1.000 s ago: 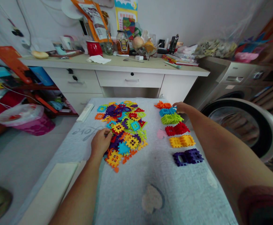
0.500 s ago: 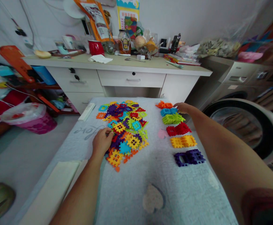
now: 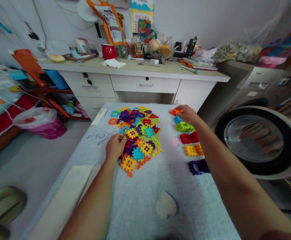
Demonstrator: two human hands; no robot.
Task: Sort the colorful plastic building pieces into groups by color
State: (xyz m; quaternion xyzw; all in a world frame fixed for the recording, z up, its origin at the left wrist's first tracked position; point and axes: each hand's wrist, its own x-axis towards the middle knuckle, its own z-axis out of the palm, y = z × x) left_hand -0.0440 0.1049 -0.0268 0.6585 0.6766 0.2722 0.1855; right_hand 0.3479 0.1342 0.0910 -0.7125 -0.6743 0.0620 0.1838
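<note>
My left hand (image 3: 115, 146) rests at the left edge of a mixed heap of plastic building pieces (image 3: 137, 130), its fingers curled together. Whatever those fingertips hold is hidden. At the far end of the right-hand column, my right hand (image 3: 188, 115) has its fingers closed on an orange building piece (image 3: 176, 111). Nearer to me, sorted by colour, lie blue pieces (image 3: 177, 119), green pieces (image 3: 184, 126), red pieces (image 3: 189, 137), yellow pieces (image 3: 193, 150) and dark purple pieces (image 3: 197, 167). My right forearm covers the right ends of several groups.
A grey cloth (image 3: 140, 203) covers the table. A white strip (image 3: 99, 117) lies left of the heap. Behind stands a cluttered desk (image 3: 145, 85). On the right is a washing machine with its round door (image 3: 254, 141) swung out; a pink bin (image 3: 45, 125) stands left.
My right hand has moved left, from beside the orange and blue groups onto the orange pieces. My left hand stays at the heap's left edge. The camera view has shifted slightly.
</note>
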